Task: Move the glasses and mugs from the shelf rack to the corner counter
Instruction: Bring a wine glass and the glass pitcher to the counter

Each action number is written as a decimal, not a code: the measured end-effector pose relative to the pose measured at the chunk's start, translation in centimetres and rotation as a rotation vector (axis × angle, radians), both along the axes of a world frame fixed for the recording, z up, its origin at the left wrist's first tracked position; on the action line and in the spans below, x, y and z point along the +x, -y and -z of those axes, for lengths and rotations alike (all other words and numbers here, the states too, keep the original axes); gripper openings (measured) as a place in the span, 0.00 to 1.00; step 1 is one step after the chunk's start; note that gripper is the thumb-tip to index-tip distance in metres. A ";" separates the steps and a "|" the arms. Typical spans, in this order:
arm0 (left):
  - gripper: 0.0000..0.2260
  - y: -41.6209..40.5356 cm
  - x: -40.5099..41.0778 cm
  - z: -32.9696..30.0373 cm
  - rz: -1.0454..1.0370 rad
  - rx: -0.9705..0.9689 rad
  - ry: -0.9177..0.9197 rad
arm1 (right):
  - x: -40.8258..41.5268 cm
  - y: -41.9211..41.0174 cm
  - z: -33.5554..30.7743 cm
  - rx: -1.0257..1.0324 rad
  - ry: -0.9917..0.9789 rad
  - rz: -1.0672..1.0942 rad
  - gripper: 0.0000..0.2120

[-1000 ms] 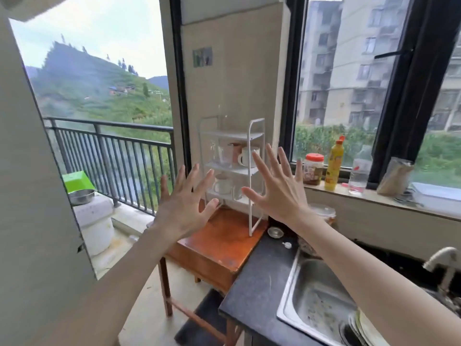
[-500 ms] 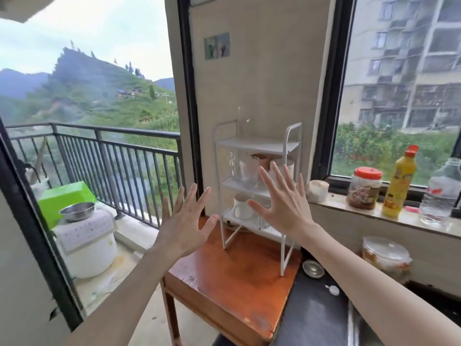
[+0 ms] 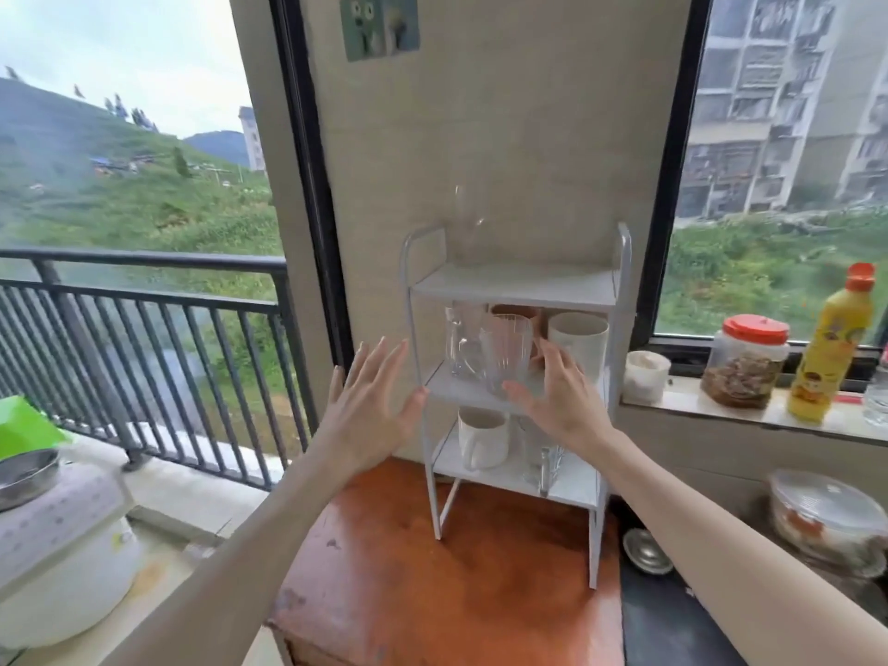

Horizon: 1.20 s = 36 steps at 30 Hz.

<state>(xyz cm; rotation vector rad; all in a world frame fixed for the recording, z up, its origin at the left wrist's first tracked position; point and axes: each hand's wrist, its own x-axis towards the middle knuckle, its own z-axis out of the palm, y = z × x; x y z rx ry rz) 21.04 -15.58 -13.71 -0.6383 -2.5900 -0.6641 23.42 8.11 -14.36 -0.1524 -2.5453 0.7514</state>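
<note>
A white three-tier shelf rack [image 3: 514, 286] stands on a small wooden table [image 3: 456, 593] against the wall. Its middle shelf holds a ribbed clear glass [image 3: 507, 350], a clear glass mug [image 3: 459, 346], a brown cup [image 3: 516, 312] behind them and a white mug [image 3: 579, 338]. On the bottom shelf sit a white mug [image 3: 483, 437] and a clear glass [image 3: 543, 456]. A tall clear glass [image 3: 468, 223] stands on the top shelf. My left hand [image 3: 372, 401] is spread open just left of the rack. My right hand [image 3: 560, 394] is open in front of the middle shelf, close beside the ribbed glass.
A dark counter [image 3: 672, 627] adjoins the table on the right, with a small metal lid [image 3: 646, 550] and a covered bowl [image 3: 826, 516]. The window sill holds a white cup [image 3: 646, 382], a red-lidded jar [image 3: 745, 362] and a yellow bottle [image 3: 831, 343]. A balcony railing [image 3: 144, 300] is on the left.
The view has moved closer to the rack. Both open hands have advanced toward the middle shelf, the right one now reaching beside the ribbed glass.
</note>
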 end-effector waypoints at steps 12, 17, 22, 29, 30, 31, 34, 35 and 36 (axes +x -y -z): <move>0.24 -7.8 -10.9 -6.6 0.214 0.459 -0.136 | -9.4 -2.1 1.3 -0.414 -0.019 -0.085 0.47; 0.24 -11.9 -15.5 -9.0 0.152 0.569 0.029 | -10.8 -2.5 1.6 -0.394 -0.043 -0.095 0.40; 0.29 -15.0 -20.9 -10.3 0.063 0.606 0.174 | -11.2 -3.2 1.0 -0.410 0.008 -0.113 0.40; 0.29 -17.7 -25.1 -10.5 0.043 0.880 0.339 | -11.7 -3.9 0.5 -0.446 0.037 -0.145 0.39; 0.29 -18.0 -25.2 -10.6 0.044 0.893 0.335 | -11.7 -3.9 0.5 -0.436 0.034 -0.150 0.39; 0.29 -18.2 -25.3 -10.7 0.035 0.899 0.317 | -11.8 -3.9 0.5 -0.431 0.038 -0.155 0.39; 0.27 -18.5 -26.0 -11.3 -0.003 0.916 0.262 | -12.1 -4.1 0.5 -0.427 0.060 -0.164 0.39; 0.27 -18.6 -26.1 -11.4 -0.010 0.917 0.269 | -12.2 -4.2 0.6 -0.425 0.063 -0.165 0.39; 0.27 -18.6 -26.2 -11.6 -0.005 0.923 0.290 | -12.2 -4.2 0.6 -0.427 0.067 -0.165 0.39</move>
